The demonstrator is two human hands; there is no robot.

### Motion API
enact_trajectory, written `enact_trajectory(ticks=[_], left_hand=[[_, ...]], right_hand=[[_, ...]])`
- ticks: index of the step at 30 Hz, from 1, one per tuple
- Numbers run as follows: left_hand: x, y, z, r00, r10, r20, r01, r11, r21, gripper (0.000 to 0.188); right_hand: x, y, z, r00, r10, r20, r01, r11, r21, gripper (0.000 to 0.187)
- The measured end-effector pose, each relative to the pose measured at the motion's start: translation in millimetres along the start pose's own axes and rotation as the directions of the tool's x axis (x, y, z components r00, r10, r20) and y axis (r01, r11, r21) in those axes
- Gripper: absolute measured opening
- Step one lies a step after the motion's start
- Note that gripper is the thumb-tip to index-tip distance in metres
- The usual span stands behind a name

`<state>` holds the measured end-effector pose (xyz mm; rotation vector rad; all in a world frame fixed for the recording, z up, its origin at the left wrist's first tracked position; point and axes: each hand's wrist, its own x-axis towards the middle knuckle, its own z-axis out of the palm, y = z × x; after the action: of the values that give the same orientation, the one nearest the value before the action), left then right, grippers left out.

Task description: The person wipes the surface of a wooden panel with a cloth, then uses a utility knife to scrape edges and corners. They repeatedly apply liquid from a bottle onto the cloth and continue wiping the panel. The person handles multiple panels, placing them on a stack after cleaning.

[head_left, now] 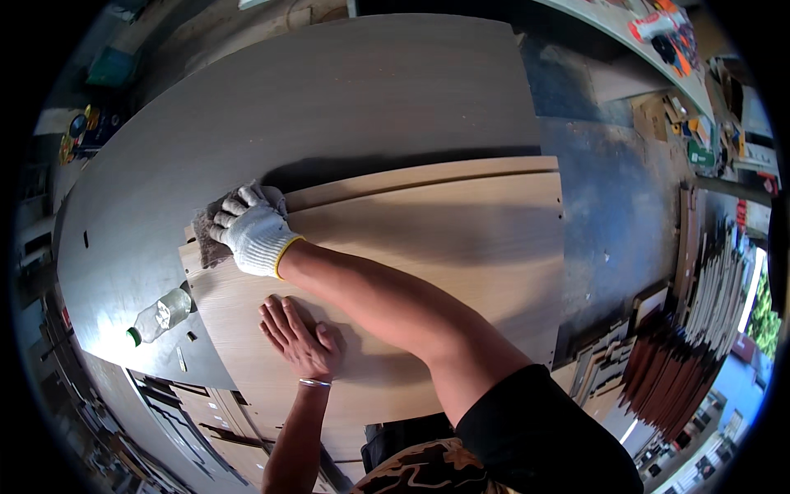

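Note:
My right hand (pixel 253 235), in a white knitted glove with a yellow cuff edge, presses a grey-brown cloth (pixel 216 247) onto the far left corner of a pale wood-grain board (pixel 461 239). The fingers are bent over the cloth. Bare, with a bracelet at the wrist, my left hand (pixel 303 339) lies flat on the same board, nearer to me, its fingers stretched out. Beneath this board's far edge shows a second pale strip or board (pixel 428 174). Small dark holes mark the board's right edge.
The boards rest on a large grey tabletop (pixel 354 90). A clear plastic bottle (pixel 164 314) with a green cap lies left of them, near a small dark piece (pixel 192 336). Stacked brown panels (pixel 671 370) stand at the right. A white bench (pixel 658 58) holds tools at the far right.

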<state>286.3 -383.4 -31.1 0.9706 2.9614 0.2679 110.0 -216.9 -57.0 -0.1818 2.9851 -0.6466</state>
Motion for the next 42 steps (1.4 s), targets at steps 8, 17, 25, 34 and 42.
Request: enact_trajectory(ticks=[8, 17, 25, 34, 42], left_hand=[[-13, -17, -12, 0.999, -0.043, -0.016, 0.041, 0.997, -0.071, 0.07], [-43, -167, -11, 0.549, -0.836, 0.001, 0.811, 0.532, -0.243, 0.053], [-3, -107, -25, 0.405, -0.909, 0.101, 0.913, 0.407, -0.002, 0.049], [-17, -93, 1, 0.511, -0.843, -0.168, 0.851, 0.524, -0.035, 0.066], [-28, -88, -10, 0.559, -0.816, -0.145, 0.818, 0.571, -0.061, 0.073]], right_hand=[[-296, 206, -135, 0.908, 0.259, -0.328, -0.364, 0.876, -0.316, 0.05], [-405, 297, -96, 0.447, 0.813, -0.374, -0.643, 0.583, 0.497, 0.039], [-452, 373, -91, 0.37, 0.866, -0.336, -0.668, 0.499, 0.552, 0.034], [-446, 382, -104, 0.502, 0.825, -0.261, -0.571, 0.542, 0.616, 0.038], [-288, 261, -134, 0.377, 0.797, -0.472, -0.543, 0.603, 0.585, 0.04]])
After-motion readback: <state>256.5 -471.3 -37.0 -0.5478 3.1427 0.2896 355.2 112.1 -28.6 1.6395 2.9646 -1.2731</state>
